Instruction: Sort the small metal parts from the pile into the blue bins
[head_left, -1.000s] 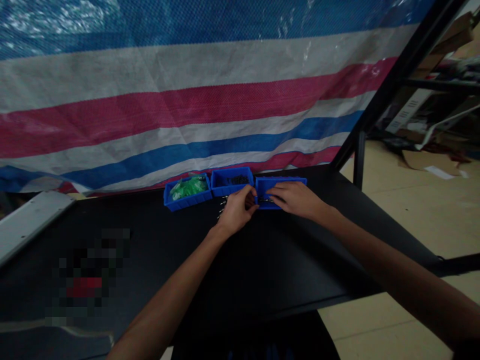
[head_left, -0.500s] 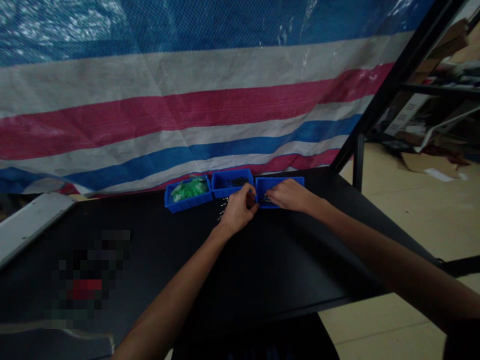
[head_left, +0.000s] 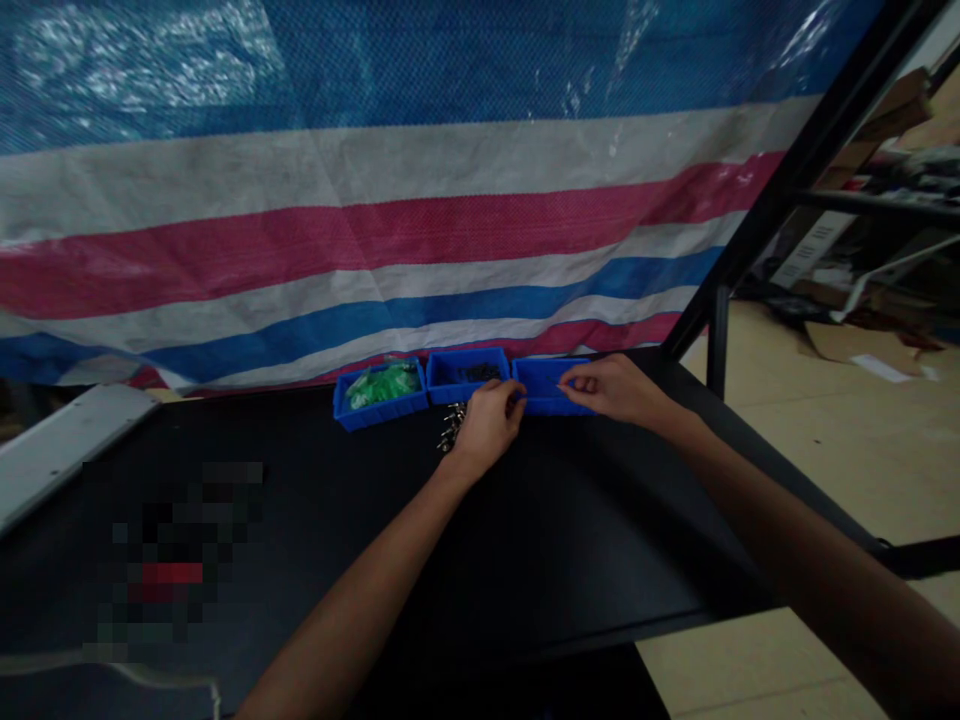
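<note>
My left hand point(head_left: 489, 428) rests low at the front left corner of the right-hand blue bin point(head_left: 551, 406). Its fingers are curled together, and whatever they grip is hidden. Beside that hand, on its left, small shiny metal parts point(head_left: 450, 428) lie in a cluster on the black table, partly covered by the hand. Over the right end of the same bin, my right hand point(head_left: 616, 388) has thumb and fingertips pinched together; a tiny thing may be at the tips, too small to name. The middle blue bin point(head_left: 442, 392) holds small dark pieces point(head_left: 480, 372).
A third blue bin point(head_left: 382, 411) holds green plastic-wrapped items point(head_left: 386, 383). Behind the bins hangs a striped tarp point(head_left: 420, 230). A white panel point(head_left: 67, 450) lies at the table's left, near a blurred patch. A black metal frame point(head_left: 718, 340) stands at the right.
My right hand has lifted and drawn back to the right within the bin. My left hand has shifted slightly, and more of the metal parts show beside it. The view has tilted slightly.
</note>
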